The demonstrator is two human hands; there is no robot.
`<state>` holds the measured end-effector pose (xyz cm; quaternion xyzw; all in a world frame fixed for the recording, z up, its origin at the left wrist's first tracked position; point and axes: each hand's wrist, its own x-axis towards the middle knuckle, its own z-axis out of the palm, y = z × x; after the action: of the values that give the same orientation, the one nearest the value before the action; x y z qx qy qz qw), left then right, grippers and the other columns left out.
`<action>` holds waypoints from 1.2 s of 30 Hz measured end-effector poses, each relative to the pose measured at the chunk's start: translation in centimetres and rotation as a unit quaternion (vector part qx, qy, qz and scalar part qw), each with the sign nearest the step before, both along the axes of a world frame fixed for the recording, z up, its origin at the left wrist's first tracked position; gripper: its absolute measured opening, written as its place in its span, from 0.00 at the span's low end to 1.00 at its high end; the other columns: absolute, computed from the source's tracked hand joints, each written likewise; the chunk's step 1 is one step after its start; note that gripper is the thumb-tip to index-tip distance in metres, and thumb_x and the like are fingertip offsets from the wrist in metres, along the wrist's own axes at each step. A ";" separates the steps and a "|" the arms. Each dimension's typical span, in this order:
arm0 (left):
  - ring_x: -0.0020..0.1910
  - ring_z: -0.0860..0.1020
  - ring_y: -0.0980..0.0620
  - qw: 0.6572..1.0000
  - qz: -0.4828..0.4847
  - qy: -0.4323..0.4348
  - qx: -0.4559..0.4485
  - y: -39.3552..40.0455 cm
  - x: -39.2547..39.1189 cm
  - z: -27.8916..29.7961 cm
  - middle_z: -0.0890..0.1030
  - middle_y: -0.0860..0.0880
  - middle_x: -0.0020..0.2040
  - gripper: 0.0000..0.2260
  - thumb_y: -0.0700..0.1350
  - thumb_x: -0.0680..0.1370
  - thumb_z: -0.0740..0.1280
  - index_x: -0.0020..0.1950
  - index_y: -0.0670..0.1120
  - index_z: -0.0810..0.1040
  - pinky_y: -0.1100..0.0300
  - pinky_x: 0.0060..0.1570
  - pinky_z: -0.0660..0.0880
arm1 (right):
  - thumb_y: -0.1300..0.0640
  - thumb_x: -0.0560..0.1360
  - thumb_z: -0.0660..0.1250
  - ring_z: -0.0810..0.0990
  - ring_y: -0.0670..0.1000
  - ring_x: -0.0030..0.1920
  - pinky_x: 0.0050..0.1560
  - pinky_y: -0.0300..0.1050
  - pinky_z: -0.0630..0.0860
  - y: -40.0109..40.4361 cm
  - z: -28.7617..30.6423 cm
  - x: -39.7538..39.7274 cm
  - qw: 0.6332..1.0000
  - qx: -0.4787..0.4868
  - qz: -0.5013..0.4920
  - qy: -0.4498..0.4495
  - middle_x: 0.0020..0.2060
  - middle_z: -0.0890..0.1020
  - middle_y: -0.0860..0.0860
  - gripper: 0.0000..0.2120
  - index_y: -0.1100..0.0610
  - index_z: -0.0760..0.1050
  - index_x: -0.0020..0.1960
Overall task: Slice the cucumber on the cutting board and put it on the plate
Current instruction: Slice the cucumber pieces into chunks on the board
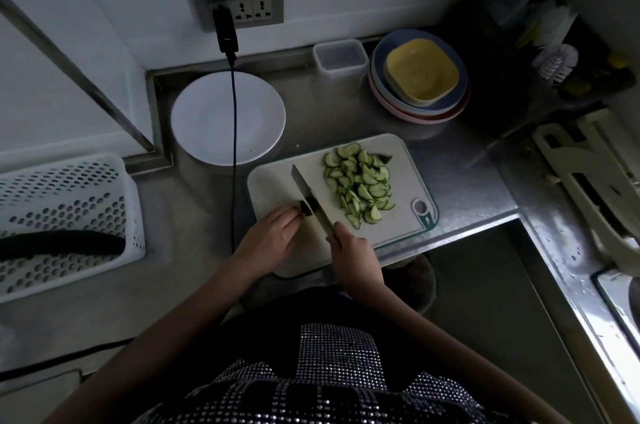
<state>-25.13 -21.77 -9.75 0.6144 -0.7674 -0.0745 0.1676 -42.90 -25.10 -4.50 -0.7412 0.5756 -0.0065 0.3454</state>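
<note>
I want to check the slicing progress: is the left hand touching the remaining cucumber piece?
Touching. The head view shows the left hand with its fingers pressed against the dark cucumber end beside the knife.

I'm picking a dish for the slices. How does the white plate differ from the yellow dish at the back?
The white plate is round, flat and sits alone on the counter; the yellow dish is squarish, deeper and rests on top of a stack of plates. A black cable crosses over the white plate, while nothing crosses the yellow dish. Both look empty, and the cucumber slices lie on the cutting board.
</note>
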 end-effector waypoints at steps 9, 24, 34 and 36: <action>0.58 0.71 0.46 1.000 -0.001 0.003 0.004 0.1 0.0 0.1 0.81 0.40 0.54 0.20 0.43 0.70 0.57 0.54 0.35 0.81 0.55 0.61 0.70 | 0.52 0.81 0.56 0.78 0.62 0.41 0.37 0.51 0.74 0.0 -0.1 0.0 1.000 -0.004 0.017 0.012 0.41 0.79 0.61 0.07 0.56 0.65 0.49; 0.58 0.70 0.47 0.999 -0.003 0.012 0.038 0.2 0.2 -0.1 0.80 0.41 0.54 0.21 0.43 0.71 0.56 0.55 0.36 0.81 0.55 0.56 0.74 | 0.53 0.81 0.57 0.77 0.65 0.39 0.35 0.52 0.72 -0.3 0.1 -0.6 1.000 -0.021 -0.005 -0.008 0.38 0.79 0.62 0.08 0.56 0.64 0.46; 0.58 0.70 0.47 1.000 0.003 0.010 0.028 0.2 0.1 0.2 0.81 0.41 0.53 0.21 0.44 0.70 0.56 0.54 0.36 0.81 0.54 0.55 0.75 | 0.51 0.81 0.56 0.78 0.64 0.42 0.37 0.53 0.74 -0.3 -0.2 -0.4 0.999 -0.015 0.031 0.018 0.40 0.79 0.62 0.08 0.56 0.65 0.48; 0.58 0.70 0.47 1.000 0.003 0.008 0.028 0.2 0.2 0.1 0.81 0.41 0.53 0.21 0.44 0.70 0.56 0.54 0.36 0.81 0.55 0.56 0.74 | 0.51 0.81 0.56 0.78 0.64 0.42 0.37 0.52 0.73 -0.3 -0.2 -0.3 0.999 -0.016 0.026 0.014 0.40 0.79 0.62 0.08 0.56 0.65 0.48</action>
<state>-24.98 -21.60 -9.65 0.6206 -0.7617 -0.1004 0.1568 -43.25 -25.42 -4.65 -0.7617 0.5604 0.0036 0.3252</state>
